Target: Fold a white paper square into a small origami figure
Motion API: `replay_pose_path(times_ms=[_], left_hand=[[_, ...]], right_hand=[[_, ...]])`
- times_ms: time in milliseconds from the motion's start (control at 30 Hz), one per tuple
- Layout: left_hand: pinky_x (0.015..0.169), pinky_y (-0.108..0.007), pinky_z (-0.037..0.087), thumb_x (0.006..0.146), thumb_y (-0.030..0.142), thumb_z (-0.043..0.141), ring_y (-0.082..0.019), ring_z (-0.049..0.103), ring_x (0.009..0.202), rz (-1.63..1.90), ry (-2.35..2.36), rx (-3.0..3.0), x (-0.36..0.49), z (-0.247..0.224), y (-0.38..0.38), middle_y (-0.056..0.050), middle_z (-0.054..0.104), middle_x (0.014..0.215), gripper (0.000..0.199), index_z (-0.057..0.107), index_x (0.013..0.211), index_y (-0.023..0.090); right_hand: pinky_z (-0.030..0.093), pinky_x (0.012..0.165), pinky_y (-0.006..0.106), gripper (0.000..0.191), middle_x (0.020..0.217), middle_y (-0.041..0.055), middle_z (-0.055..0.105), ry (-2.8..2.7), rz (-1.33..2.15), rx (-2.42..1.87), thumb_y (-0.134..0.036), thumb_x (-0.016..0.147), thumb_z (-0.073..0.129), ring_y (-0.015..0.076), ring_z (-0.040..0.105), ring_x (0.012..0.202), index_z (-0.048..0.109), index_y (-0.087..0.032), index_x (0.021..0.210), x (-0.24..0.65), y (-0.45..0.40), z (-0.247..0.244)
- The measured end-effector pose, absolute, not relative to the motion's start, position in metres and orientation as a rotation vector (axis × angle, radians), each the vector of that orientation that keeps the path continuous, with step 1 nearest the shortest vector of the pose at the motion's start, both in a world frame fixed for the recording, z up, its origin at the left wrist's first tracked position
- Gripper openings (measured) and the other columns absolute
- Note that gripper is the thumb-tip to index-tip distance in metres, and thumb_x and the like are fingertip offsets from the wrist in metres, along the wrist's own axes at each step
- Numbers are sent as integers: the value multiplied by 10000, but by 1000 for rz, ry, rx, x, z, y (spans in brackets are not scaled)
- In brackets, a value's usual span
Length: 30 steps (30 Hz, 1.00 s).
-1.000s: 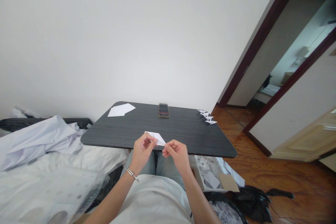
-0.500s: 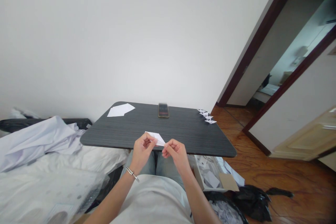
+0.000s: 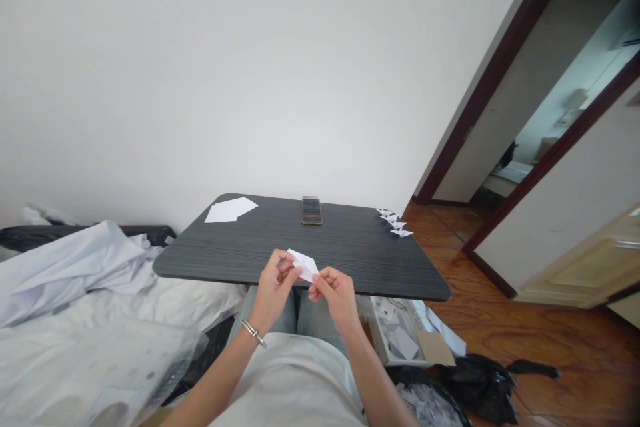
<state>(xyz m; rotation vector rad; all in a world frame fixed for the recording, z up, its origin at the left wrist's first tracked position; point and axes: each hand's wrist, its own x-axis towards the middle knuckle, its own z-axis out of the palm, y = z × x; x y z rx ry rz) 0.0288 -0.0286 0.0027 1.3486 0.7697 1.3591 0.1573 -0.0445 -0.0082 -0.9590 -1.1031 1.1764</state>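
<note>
A small folded piece of white paper [image 3: 304,263] is held up above the front edge of the dark table [image 3: 230,250]. My left hand [image 3: 276,278] pinches its left side between thumb and fingers. With thumb and forefinger, my right hand [image 3: 332,288] grips its lower right corner. At the table's back left lie several flat white sheets [image 3: 230,209], overlapping. Folded white paper pieces with pointed tips [image 3: 395,222] stand in a row along the right edge.
A phone [image 3: 312,211] sits at the table's back middle, near the white wall. Below the right side are an open box [image 3: 395,337] of papers and black plastic bags [image 3: 480,387]. White cloth [image 3: 85,267] is heaped to the left.
The folded paper has turned slightly and shows more of its face, its tip now lower right. My left hand has shifted a little to the right; my right hand has barely moved.
</note>
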Motion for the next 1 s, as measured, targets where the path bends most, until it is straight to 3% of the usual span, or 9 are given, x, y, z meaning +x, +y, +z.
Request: replay_pose_path(times_ms=[300, 800, 1000], left_hand=[[600, -202, 426, 748, 248, 545, -110, 531, 613, 1416, 974, 1582, 24, 2, -29, 9, 546, 634, 128, 536, 674, 144], [595, -210, 436, 768, 263, 511, -128, 562, 613, 1293, 1005, 1715, 21, 2, -26, -2, 589, 634, 141, 547, 688, 153], [611, -219, 449, 758, 237, 515, -151, 604, 675, 1232, 970, 1757, 21, 6, -28, -20, 636, 687, 94, 565, 797, 167]], right_hand=[[417, 410, 177, 221, 489, -8, 600, -1108, 1198, -933, -330, 699, 619, 87, 530, 406, 543, -150, 594, 156, -45, -9], [415, 389, 161, 225, 515, -9, 599, -1095, 1197, -976, -361, 687, 621, 94, 555, 437, 556, -147, 658, 156, -40, -12], [417, 388, 169, 245, 500, -10, 598, -1104, 1200, -953, -378, 690, 618, 92, 546, 418, 548, -152, 625, 157, -41, -14]])
